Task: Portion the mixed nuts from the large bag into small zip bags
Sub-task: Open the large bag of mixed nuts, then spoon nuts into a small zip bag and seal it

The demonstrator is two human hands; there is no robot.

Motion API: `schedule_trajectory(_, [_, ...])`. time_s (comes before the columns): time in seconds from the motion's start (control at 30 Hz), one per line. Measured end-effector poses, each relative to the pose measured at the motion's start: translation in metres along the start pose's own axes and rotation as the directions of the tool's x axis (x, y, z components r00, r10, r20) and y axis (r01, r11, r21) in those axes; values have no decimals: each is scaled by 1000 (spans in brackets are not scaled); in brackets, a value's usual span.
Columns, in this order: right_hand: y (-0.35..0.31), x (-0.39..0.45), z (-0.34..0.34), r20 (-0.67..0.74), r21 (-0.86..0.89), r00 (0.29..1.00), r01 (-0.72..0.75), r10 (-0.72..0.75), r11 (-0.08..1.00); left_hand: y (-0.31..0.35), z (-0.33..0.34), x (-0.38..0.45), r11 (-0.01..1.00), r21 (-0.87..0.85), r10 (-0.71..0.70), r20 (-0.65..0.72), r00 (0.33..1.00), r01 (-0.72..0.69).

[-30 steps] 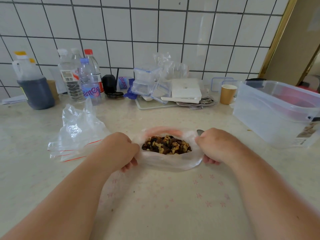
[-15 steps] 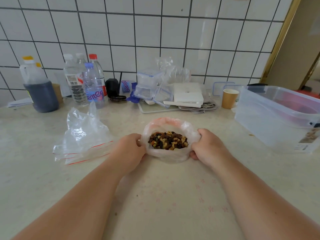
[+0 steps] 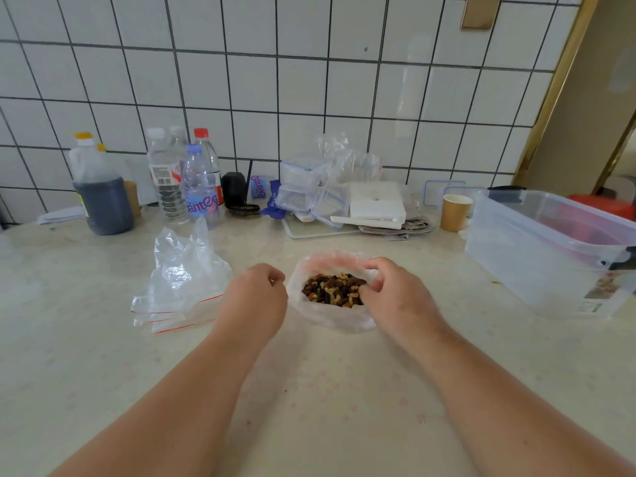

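The large bag of thin clear plastic sits open on the counter, with mixed nuts showing inside. My right hand is at the bag's right rim, its fingers and thumb curled over the plastic edge. Just left of the bag is my left hand, fingers loosely curled and holding nothing, a small gap between it and the bag. Small zip bags with red seal lines lie flat in a pile to the left, under a crumpled clear bag.
A big clear plastic tub stands at the right. Along the tiled wall are a paper cup, a white box, stacked clear containers, water bottles and a jug of dark liquid.
My left hand has let go of the bag's left side and drawn slightly away. My right hand has shifted up onto the bag's right rim. The view has tilted upward.
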State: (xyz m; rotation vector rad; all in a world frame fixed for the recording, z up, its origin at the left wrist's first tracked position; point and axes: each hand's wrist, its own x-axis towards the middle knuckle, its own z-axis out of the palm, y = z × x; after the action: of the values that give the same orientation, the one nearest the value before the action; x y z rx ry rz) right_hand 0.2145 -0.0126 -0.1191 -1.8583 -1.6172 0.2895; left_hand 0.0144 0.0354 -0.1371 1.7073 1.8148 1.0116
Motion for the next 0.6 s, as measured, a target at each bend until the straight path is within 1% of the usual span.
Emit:
schedule_trajectory(0.07, [-8,1,5,43,59,999,29,-32,998,5,-12,5,998,-48,-45,60,997,48])
schedule_trajectory(0.13, [-16,4,12,97,75,992,68,-75,995,9,-23,12,998,-35,-55,89,995,58])
schedule_trajectory(0.27, [-38,8,31,235,226,962,87,-142,970,-2,-45,18,998,56,15,35,999,-17])
schedule_trajectory(0.37, [-57,9,51,257,297,946,119,-199,948,-28,-68,18,990,124,80,-38,996,-74])
schedule_trajectory(0.43, [-71,9,65,266,305,939,134,-220,943,-46,-83,17,972,213,114,-79,990,-95])
schedule_trajectory(0.5, [-85,11,80,270,263,931,174,-246,949,-63,-91,14,948,303,138,-109,984,-99])
schedule_trajectory(0.53, [-92,12,87,272,236,928,191,-254,953,-72,-92,12,945,310,143,-117,983,-101])
schedule_trajectory(0.6, [-105,14,99,274,213,928,199,-254,957,-87,-92,9,957,271,141,-112,984,-107])
